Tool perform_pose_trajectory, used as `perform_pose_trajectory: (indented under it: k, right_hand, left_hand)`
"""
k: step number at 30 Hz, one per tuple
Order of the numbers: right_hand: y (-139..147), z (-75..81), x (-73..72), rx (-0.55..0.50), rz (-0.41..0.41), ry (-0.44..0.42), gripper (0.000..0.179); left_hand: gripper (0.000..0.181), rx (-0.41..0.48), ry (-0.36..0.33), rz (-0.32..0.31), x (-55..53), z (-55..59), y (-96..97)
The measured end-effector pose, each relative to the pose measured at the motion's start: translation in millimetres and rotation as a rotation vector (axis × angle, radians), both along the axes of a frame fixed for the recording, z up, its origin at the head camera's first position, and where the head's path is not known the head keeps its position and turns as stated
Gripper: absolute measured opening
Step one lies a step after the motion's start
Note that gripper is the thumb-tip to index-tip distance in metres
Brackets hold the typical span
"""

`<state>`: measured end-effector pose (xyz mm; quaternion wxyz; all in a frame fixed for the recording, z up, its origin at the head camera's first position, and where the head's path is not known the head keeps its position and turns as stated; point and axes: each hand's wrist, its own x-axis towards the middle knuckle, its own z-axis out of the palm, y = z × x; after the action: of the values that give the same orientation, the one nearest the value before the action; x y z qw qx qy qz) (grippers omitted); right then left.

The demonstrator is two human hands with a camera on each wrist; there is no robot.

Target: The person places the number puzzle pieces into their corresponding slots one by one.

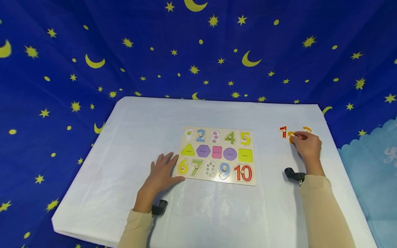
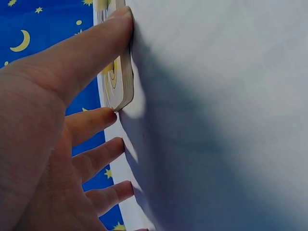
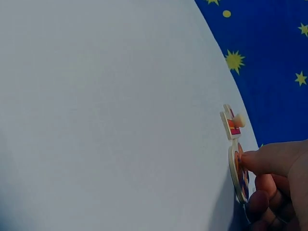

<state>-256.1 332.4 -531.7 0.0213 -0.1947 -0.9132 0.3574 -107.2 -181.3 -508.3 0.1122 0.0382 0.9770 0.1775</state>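
A wooden number puzzle board (image 1: 217, 181) lies mid-table, with knobbed pieces in several recesses; the recesses of the 1, 3 and 8 show printed pictures. My left hand (image 1: 161, 174), fingers spread, rests at the board's lower left corner. In the left wrist view its thumb and index finger touch the board's edge (image 2: 126, 79). Off to the right, my right hand (image 1: 308, 146) pinches an orange rounded number piece (image 3: 238, 168) between thumb and fingers, low at the white tabletop. Beside it lies a red number 1 piece (image 1: 283, 132); another orange piece (image 1: 307, 129) is partly hidden behind the hand.
The white-covered table (image 1: 149, 120) borders on a dark blue curtain (image 1: 155, 65) with yellow stars and moons. Pale blue cloth (image 1: 369, 175) hangs at the right. Each wrist carries a small black camera (image 1: 159, 207).
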Motion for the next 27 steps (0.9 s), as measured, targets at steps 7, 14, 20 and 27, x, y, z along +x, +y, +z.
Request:
perform_pose_trajectory:
  k: [7,14,20,27]
  right_hand:
    - [1.1,-1.9,2.5,-0.050,-0.032,-0.075,0.045]
    - [-1.7,-1.5,-0.4,-0.069,-0.040,-0.076,0.047]
    - [-3.1,-0.5,2.3,-0.083,-0.058,-0.078,0.047]
    - [-7.7,3.3,4.9,-0.071,-0.045,-0.070,0.046]
  left_hand:
    - [0.093,0.011,-0.005,-0.002,1.3,0.9,1.6]
    - [0.093,0.007,-0.007,0.010,1.5,1.0,-0.2]
    - [0.093,0.000,-0.015,0.010,1.7,1.6,0.8]
    - [0.094,-0.005,-0.017,0.009,1.2,1.6,0.6]
